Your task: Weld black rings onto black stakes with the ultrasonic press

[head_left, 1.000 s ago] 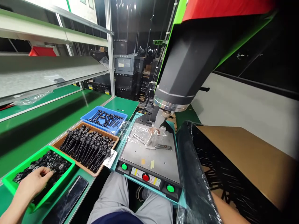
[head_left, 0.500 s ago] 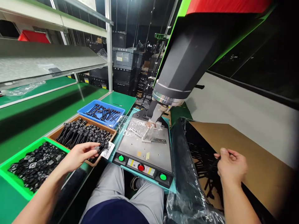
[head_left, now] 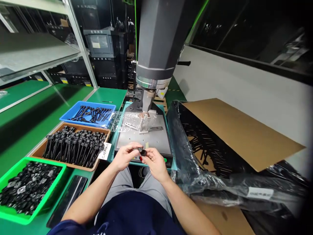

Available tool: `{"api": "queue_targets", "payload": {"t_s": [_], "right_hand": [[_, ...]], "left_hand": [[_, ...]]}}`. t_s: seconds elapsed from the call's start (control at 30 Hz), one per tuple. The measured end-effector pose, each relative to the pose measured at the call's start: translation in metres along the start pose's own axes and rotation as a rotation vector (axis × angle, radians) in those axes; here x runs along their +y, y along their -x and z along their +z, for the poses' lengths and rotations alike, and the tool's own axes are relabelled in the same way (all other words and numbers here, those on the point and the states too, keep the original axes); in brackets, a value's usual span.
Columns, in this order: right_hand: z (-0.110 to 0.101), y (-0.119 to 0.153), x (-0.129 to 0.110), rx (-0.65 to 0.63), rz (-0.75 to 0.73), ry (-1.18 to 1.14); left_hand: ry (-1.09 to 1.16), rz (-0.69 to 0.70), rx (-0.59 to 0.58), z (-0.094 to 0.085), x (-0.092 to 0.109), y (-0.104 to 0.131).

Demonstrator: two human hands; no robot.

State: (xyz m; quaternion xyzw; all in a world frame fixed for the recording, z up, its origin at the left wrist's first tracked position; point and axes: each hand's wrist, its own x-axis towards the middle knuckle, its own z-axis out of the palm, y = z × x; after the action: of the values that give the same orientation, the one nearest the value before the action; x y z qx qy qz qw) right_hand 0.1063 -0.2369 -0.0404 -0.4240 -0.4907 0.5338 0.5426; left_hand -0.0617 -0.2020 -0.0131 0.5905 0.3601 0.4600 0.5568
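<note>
Both hands meet in front of the machine's metal plate [head_left: 137, 138]. Pinched in the fingertips of my left hand [head_left: 125, 157] is a small round black cap [head_left: 140, 149]. My right hand [head_left: 155, 164] is closed on a black plastic part [head_left: 144, 152], touching or very near the cap; fingers hide most of it. Above the plate hangs the press head [head_left: 155, 73], its metal horn [head_left: 147, 101] pointing down at a fixture [head_left: 144, 125]. A red button [head_left: 140, 158] and a green button [head_left: 165, 160] show partly behind the hands.
At left stand a green tray [head_left: 61, 169] of black caps, a brown tray [head_left: 36, 151] of black ribbed stems and a blue tray [head_left: 64, 114] of thin black parts. To the right, a plastic-lined box [head_left: 176, 130] holds black parts beside a cardboard sheet [head_left: 234, 127].
My right hand has come left from over the lined box, carrying a dark part. My left hand has moved right from the brown tray with the small cap. The view has turned right.
</note>
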Motion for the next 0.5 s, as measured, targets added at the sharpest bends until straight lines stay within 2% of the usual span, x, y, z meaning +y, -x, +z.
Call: {"api": "queue_targets", "payload": {"t_s": [0.13, 0.23, 0.4, 0.5], "right_hand": [[0.004, -0.002, -0.002, -0.018, -0.002, -0.028], [0.001, -0.003, -0.003, -0.033, 0.024, -0.007], [-0.003, -0.005, -0.003, -0.097, 0.103, -0.006], [-0.004, -0.005, 0.0, -0.057, 0.067, 0.06]], "left_hand": [[0.042, -0.018, -0.024, 0.005, -0.009, 0.002], [0.039, -0.028, -0.051, 0.001, -0.007, 0.002], [-0.035, -0.027, -0.171, -0.008, 0.0, -0.003], [-0.075, -0.021, -0.185, -0.01, -0.001, -0.005]]}}
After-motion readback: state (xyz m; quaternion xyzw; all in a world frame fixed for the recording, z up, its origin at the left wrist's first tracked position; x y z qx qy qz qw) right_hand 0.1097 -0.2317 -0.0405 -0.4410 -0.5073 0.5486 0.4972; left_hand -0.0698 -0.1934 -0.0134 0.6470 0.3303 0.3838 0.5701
